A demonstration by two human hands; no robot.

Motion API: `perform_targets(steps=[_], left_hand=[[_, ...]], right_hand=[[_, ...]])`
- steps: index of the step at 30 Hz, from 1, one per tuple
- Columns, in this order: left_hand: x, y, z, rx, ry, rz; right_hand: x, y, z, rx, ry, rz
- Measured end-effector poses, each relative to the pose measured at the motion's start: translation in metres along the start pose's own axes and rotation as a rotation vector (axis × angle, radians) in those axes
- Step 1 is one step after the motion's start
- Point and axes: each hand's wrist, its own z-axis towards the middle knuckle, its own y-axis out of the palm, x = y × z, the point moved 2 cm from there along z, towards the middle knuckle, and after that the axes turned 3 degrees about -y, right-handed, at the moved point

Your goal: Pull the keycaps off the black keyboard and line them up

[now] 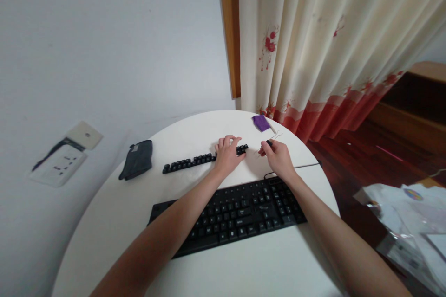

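A black keyboard [240, 211] lies on the round white table [114, 213], with some key slots bare near its right middle. Beyond it runs a row of loose black keycaps [190, 162]. My left hand [227, 154] rests over the right end of that row, fingers curled down on the keycaps. My right hand [277, 155] is closed in a pinch on a small black keycap [269, 142], held just right of the row. A thin wire key puller [275, 137] lies on the table beside that hand.
A dark grey pouch [137, 159] lies at the table's left. A purple cloth [261, 122] sits at the far edge. The keyboard cable [299, 167] runs off to the right. A floral curtain [331, 46] hangs behind, and plastic bags [407, 222] lie at right.
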Motion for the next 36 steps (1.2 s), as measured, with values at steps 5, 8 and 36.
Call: perform_targets(steps=[5,8,36], left_hand=[[-0.004,-0.012,-0.003,-0.002,-0.017,0.034],[-0.009,-0.017,-0.005,-0.013,-0.022,0.048],[-0.011,-0.014,-0.002,0.002,-0.058,0.026]], right_hand=[[0.000,-0.002,0.000,-0.005,-0.001,0.006],[0.000,-0.002,0.000,-0.005,-0.003,0.005],[-0.001,-0.003,0.000,-0.003,0.011,-0.008]])
